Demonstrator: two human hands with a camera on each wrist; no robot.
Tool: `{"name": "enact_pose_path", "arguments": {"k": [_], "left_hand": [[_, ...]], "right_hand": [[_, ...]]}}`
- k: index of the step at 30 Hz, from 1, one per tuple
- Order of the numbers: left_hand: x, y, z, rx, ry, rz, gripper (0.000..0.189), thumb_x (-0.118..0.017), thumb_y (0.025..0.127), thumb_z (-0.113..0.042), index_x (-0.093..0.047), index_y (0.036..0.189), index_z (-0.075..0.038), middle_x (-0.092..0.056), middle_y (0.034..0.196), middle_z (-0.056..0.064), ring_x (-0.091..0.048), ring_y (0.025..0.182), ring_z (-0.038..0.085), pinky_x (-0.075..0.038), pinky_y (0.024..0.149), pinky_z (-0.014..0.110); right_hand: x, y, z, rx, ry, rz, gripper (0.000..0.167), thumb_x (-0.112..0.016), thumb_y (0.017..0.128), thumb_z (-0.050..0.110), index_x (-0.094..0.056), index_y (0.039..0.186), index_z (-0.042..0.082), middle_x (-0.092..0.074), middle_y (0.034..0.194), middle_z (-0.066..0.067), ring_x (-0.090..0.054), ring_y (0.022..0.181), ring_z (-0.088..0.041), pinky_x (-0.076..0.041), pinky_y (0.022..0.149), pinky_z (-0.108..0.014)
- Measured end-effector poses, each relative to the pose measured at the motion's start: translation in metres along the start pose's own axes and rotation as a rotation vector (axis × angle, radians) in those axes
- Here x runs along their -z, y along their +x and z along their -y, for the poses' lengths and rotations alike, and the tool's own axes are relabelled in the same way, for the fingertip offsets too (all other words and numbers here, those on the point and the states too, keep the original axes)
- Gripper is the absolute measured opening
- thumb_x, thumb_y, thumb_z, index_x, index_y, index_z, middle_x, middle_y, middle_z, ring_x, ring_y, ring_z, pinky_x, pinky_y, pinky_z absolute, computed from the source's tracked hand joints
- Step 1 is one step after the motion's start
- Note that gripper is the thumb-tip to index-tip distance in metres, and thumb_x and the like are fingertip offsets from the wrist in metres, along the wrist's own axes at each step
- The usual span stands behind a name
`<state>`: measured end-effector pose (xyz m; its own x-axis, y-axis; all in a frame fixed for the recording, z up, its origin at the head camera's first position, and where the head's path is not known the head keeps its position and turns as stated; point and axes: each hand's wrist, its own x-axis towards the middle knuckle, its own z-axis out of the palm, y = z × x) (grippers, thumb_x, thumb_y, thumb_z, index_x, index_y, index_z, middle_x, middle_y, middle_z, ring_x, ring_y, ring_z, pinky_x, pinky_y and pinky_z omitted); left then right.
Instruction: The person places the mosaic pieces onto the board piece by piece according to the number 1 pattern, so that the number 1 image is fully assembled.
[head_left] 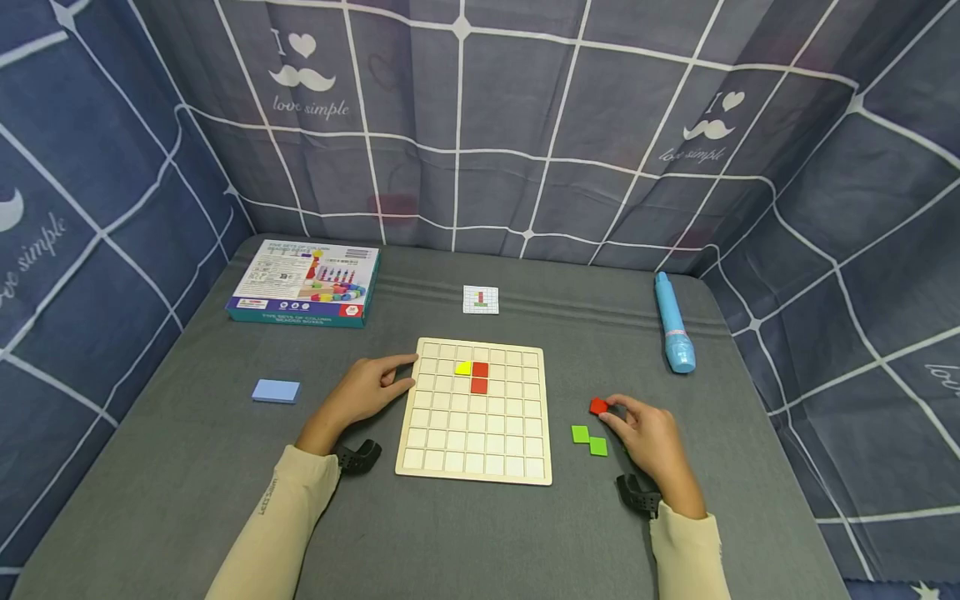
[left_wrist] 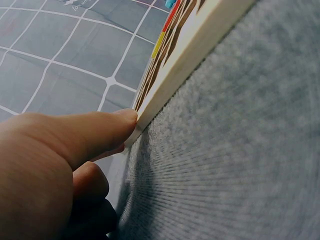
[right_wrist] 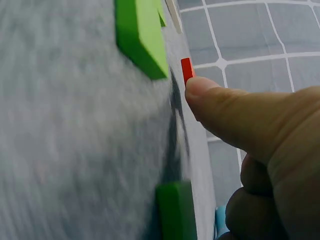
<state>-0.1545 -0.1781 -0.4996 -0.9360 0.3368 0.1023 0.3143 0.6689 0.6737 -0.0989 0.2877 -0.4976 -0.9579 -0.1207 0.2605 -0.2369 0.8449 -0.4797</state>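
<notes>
My right hand [head_left: 647, 431] pinches a red square tile [head_left: 597, 406] between thumb and fingertips, to the right of the board. In the right wrist view only the tile's red edge [right_wrist: 187, 69] shows beyond the thumb. Two green tiles [head_left: 581, 434] lie on the cloth just left of that hand. My left hand [head_left: 363, 388] touches the left edge of a pale wooden grid board [head_left: 472, 433] with index finger and thumb. The left wrist view shows the thumb against the board's side [left_wrist: 170, 85]. Within the board's upper cells sit a yellow piece [head_left: 463, 368] and two red tiles [head_left: 479, 377].
A small pattern card [head_left: 481, 300] lies beyond the board. At the back left is a flat printed box [head_left: 303, 282], with a blue block [head_left: 276, 391] nearer. A light-blue microphone-shaped object [head_left: 675, 325] lies at the back right. Grid-patterned curtains [head_left: 495, 108] surround the grey-covered table.
</notes>
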Motion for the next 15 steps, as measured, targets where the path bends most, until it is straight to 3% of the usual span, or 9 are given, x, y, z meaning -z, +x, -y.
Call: {"name": "enact_pose_path", "arguments": {"k": [15], "left_hand": [[0.002,0.000,0.002,-0.009,-0.001,0.017,0.045,-0.072,0.098,-0.025,-0.065,0.138,-0.008,-0.039,0.056,-0.006,-0.032,0.050,0.008,-0.030,0.053,0.028]], "right_hand": [[-0.013,0.013,0.025,0.057,0.038,0.100,0.024,-0.083,0.088,0.027,-0.077,0.107,0.014,-0.036,0.054,0.014,-0.031,0.047,-0.003,-0.027,0.047,-0.024]]}}
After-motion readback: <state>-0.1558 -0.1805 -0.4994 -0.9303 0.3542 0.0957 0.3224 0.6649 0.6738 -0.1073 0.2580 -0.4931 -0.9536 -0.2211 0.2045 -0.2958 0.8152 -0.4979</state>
